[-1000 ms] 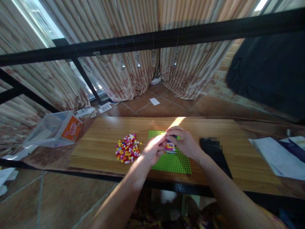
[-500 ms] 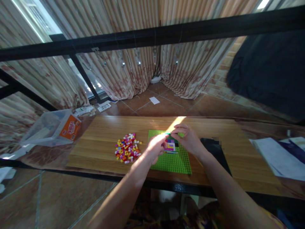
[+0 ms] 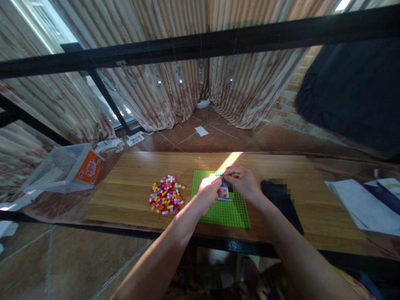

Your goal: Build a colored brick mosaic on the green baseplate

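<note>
On the wooden tabletop lies a green studded baseplate, with a small build of toy bricks in purple, white, yellow and black on it. My left hand is over the build's left side, its fingers curled and covering part of it. Opposite it, my right hand pinches thumb and forefinger together at the build's far edge. The two sets of fingertips almost meet beside a small teal brick. What either hand holds is too small to make out.
Left of the baseplate is a heap of loose bricks in mixed colours. A dark flat object lies to the right. Beyond the table's left end stands a clear plastic bin; papers lie at the right.
My right hand's fingers have lowered and closed into a tighter pinch near the left fingertips. My left hand stays over the build, with only a slight shift.
</note>
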Motion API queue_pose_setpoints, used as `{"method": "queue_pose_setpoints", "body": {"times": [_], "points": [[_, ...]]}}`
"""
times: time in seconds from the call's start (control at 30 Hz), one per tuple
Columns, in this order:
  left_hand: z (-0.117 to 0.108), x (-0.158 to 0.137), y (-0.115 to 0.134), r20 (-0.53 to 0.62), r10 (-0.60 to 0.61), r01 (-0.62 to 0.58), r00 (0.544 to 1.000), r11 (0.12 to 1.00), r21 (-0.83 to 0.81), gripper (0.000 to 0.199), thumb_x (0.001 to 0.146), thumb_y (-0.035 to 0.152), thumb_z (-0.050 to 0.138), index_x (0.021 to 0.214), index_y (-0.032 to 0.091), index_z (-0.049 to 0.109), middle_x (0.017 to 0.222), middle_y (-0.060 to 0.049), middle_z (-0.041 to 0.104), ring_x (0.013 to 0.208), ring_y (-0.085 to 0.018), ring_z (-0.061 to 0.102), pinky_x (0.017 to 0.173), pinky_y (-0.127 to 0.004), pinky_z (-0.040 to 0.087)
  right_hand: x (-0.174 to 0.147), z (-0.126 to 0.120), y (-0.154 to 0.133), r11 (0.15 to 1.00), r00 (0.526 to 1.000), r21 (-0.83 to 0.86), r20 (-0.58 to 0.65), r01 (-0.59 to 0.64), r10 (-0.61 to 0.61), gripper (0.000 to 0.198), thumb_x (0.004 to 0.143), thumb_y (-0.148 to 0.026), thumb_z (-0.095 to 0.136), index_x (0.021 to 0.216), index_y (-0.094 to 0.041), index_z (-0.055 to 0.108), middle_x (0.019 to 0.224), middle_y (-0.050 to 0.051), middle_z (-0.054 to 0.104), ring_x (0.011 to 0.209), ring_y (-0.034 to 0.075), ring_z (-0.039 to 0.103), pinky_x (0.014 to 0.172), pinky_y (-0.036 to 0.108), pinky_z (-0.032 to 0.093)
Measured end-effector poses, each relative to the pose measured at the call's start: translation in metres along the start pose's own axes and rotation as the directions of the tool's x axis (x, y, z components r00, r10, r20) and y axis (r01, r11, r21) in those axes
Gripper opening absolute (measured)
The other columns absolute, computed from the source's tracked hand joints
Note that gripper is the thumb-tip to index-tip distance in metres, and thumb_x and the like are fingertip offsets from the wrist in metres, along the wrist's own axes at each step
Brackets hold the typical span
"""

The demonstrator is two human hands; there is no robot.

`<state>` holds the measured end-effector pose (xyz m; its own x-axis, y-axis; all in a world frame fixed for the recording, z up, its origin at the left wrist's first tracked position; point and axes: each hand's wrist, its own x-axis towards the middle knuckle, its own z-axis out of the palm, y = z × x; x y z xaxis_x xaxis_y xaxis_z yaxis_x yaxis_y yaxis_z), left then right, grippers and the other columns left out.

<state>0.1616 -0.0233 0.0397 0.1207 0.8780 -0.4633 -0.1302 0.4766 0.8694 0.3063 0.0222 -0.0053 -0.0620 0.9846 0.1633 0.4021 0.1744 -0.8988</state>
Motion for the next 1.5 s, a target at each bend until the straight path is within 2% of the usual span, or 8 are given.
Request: {"method": "queue_pose_setpoints", "body": {"times": [0.13,0.23,0.93,1.07,1.2,1.27,1.4,1.5], "points": [[0.000,0.001,-0.001,-0.010,-0.011,0.011,1.000,1.000,-0.003,0.017,0.083,0.022,0.053,0.074,0.013,0.063,0.042,0.006,0.044,0.034,-0.003,0.023,0.040,-0.020,0.013,0.001,0.002,0.003,0.966,0.987,0.218,-0.042,-0.140,0.153,0.018,0.066,-0.034,0.068,0.074,-0.018,0.070,0.077,0.004,0.069,0.072,0.017,0.062,0.070,0.032,0.049],[0.000,0.000,-0.001,-0.005,-0.012,0.012,1.000,1.000,-0.010,0.017,0.084,0.022,0.053,0.074,0.013,0.063,0.042,0.006,0.044,0.034,-0.003,0.023,0.040,-0.020,0.013,0.001,0.003,0.004,0.943,0.976,0.278,-0.063,-0.182,0.207,0.024,0.063,-0.035,0.070,0.077,-0.016,0.068,0.076,0.004,0.068,0.068,0.015,0.060,0.066,0.031,0.048],[-0.001,0.003,-0.007,-0.016,0.028,-0.029,0.999,0.999,-0.033,0.016,0.081,0.027,0.059,0.077,0.013,0.066,0.043,0.004,0.046,0.036,-0.004,0.030,0.039,-0.020,0.014,0.000,0.013,0.005,0.955,0.982,0.241,-0.032,-0.171,0.184,0.021,0.064,-0.036,0.065,0.072,-0.016,0.068,0.067,0.004,0.068,0.060,0.015,0.059,0.057,0.028,0.047],[-0.005,-0.002,-0.005,-0.018,-0.008,0.005,1.000,0.989,-0.146,0.021,0.084,0.033,0.057,0.088,0.013,0.063,0.045,0.006,0.046,0.033,-0.002,0.021,0.038,-0.018,0.009,-0.001,0.010,0.004,0.954,0.982,0.250,-0.046,-0.165,0.182,0.023,0.064,-0.037,0.067,0.073,-0.016,0.068,0.069,0.004,0.068,0.061,0.016,0.060,0.058,0.029,0.047],[-0.016,-0.008,-0.003,0.116,-0.055,0.095,0.992,0.924,-0.371,0.039,0.087,0.049,0.053,0.090,0.011,0.060,0.052,0.004,0.048,0.036,-0.001,0.020,0.036,-0.015,0.009,-0.004,0.005,-0.004,0.982,0.983,0.166,-0.147,-0.087,0.112,0.023,0.071,-0.038,0.066,0.080,-0.018,0.070,0.078,0.006,0.070,0.071,0.018,0.064,0.067,0.033,0.050],[-0.019,-0.010,-0.002,0.179,-0.061,0.133,0.982,0.896,-0.423,0.047,0.088,0.055,0.047,0.089,0.010,0.059,0.053,0.002,0.048,0.037,-0.002,0.022,0.036,-0.015,0.010,-0.006,0.002,-0.013,0.992,0.987,0.125,-0.162,0.002,0.019,0.022,0.076,-0.039,0.064,0.085,-0.019,0.070,0.083,0.006,0.070,0.076,0.019,0.065,0.071,0.034,0.051],[-0.019,-0.010,-0.001,0.218,-0.050,0.141,0.975,0.896,-0.421,0.058,0.087,0.066,0.038,0.075,0.013,0.056,0.053,0.001,0.049,0.037,-0.003,0.025,0.035,-0.016,0.010,-0.014,0.000,-0.039,0.959,0.961,0.071,-0.017,0.275,-0.275,0.015,0.083,-0.034,0.060,0.085,-0.023,0.070,0.098,0.005,0.068,0.092,0.018,0.064,0.082,0.034,0.051],[-0.015,-0.009,-0.002,0.183,-0.026,0.098,0.983,0.914,-0.394,0.061,0.084,0.070,0.039,0.064,0.014,0.050,0.051,0.001,0.048,0.036,-0.002,0.027,0.036,-0.016,0.010,-0.021,0.002,-0.053,0.936,0.927,0.009,0.138,0.352,-0.350,0.013,0.085,-0.029,0.060,0.085,-0.025,0.072,0.103,0.005,0.067,0.098,0.017,0.062,0.089,0.035,0.049]]}}
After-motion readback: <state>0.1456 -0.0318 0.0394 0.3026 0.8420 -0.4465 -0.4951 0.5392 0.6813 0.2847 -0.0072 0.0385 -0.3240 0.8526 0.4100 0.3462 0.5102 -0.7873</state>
